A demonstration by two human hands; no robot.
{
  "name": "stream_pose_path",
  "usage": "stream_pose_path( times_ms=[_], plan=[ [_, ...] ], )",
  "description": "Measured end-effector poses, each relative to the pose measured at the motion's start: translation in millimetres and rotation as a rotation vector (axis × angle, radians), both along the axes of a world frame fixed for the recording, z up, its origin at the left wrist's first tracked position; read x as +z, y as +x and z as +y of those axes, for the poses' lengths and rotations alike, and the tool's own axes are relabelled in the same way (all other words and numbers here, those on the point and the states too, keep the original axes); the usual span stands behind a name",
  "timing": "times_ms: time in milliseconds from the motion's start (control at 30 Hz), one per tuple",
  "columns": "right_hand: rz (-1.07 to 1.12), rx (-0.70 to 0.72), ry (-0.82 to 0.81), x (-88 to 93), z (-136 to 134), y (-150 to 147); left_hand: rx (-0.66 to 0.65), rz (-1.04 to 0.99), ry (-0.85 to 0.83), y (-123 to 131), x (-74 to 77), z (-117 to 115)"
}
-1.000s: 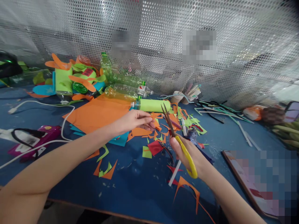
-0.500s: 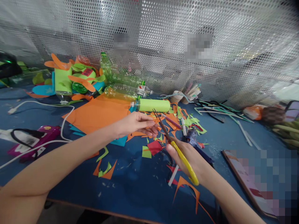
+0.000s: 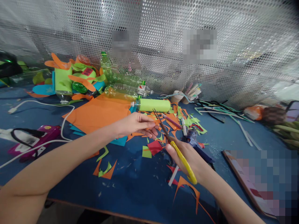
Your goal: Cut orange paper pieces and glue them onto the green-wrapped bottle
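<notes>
Over at the left end of the blue tabletop (image 3: 130, 186), a magenta plastic device (image 3: 51, 130) lies with a black cord across it, and a thin white cable (image 3: 74, 107) curls just beside it. Behind them stands a clear bottle in a lime-green paper sleeve (image 3: 63, 79) with orange paper blades (image 3: 61, 63) on top. Next comes a large flat sheet of orange paper (image 3: 98, 109), partly overlapping bright blue sheets (image 3: 121, 141).

The left hand (image 3: 132, 124) reaches in over these sheets, thumb and fingers (image 3: 147, 125) curled close together; I cannot tell whether they grip one of the orange scraps seen around them. This hand has shifted slightly right over the last second. Just beyond it a lime-sleeved bottle (image 3: 154, 105) lies on its side, where it lay before.

Below the fingertips, a red paper square (image 3: 155, 148) overlaps a lime one (image 3: 146, 152). To their right, the scissors with yellow plastic handles (image 3: 181, 155) are grasped by the right hand (image 3: 191, 154). A second ago the dark blades pointed more upward, clear of the left hand; now they slant left, their tips just beside its fingers. An arched orange offcut (image 3: 183, 180) remains near the right wrist, and a pink-edged phone (image 3: 240, 177) lies farther right, unmoved.
</notes>
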State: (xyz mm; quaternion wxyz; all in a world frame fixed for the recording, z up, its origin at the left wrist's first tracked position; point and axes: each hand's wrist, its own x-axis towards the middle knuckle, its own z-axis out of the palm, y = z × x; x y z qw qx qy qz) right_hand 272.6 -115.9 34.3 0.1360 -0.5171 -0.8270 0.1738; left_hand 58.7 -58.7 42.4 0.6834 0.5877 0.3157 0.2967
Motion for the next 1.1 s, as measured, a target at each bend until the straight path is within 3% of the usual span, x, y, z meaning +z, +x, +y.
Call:
stream_pose_path(
  times_ms=[367, 933, 1100],
  plan=[
    [0.020, -0.043, -0.029, -12.6, 4, 0, -0.002, -0.023, -0.069, 0, -6.7, 4],
    [0.073, -0.081, -0.004, -16.0, 6, -4, -0.020, -0.055, -0.085, -3, -25.2, 15],
    [-0.067, -0.158, 0.040, -18.0, 13, -1, 0.004, -0.017, -0.051, -3, -25.7, 15]
  ],
)
